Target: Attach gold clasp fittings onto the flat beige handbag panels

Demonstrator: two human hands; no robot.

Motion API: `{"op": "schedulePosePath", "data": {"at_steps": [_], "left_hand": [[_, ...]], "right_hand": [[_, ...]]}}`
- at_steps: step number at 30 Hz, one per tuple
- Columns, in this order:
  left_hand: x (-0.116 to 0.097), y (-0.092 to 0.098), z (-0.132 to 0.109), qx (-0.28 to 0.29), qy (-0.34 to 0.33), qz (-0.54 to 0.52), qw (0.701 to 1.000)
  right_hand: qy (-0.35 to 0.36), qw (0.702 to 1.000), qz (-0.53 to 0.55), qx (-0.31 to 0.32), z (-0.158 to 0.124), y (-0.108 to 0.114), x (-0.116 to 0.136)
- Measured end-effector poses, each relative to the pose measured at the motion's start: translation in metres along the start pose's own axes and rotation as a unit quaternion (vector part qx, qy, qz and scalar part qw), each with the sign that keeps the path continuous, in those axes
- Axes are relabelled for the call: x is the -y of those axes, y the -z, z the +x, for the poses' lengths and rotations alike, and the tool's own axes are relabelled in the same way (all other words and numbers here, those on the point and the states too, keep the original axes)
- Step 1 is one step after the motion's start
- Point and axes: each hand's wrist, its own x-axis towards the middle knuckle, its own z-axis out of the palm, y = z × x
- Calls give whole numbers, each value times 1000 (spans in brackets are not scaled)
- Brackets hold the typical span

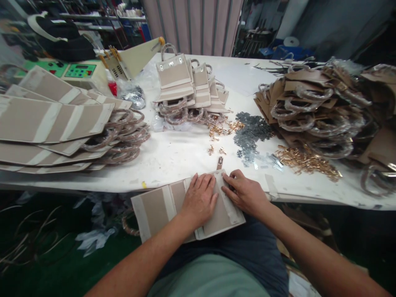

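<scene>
Beige, with paler strips across it, the flat panel (pixel 156 212) lies under both hands at the near edge of the white table (pixel 176 154), its near part hanging out over the person's lap. Its long axis runs left to right and slants a little, so the right end sits farther from the body than the left.

The left hand (pixel 200 197) rests palm-down on the panel, right of its middle, fingers laid out nearly straight and close together — pressing on the surface rather than wrapped around anything. The right hand (pixel 246 189) is the nearer one to the right end: its fingers are bent, with the tips on the pale end strip (pixel 230 206) near the far corner. Whether those fingers pinch something small cannot be told, as they hide the spot.

Just past the panel's far edge, ahead of the gap between the hands, a short brown tab (pixel 220 162) with a metal fitting points away across the table; whether it is joined to the panel is unclear. Beyond it lie a few loose gold fittings (pixel 222 151) and, farther right, a heap of dark metal plates (pixel 252 134).
</scene>
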Motion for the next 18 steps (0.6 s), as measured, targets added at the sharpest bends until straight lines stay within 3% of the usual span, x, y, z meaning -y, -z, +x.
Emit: {"op": "schedulePosePath", "data": {"at_steps": [10,18], "left_hand": [[5,-5,4,-36,11,-27,999],[7,-8,5,-31,-5,15,999]], "right_hand": [[-7,1000,26,9,6,5,1],[4,1000,13,15,8,8,0]]}}
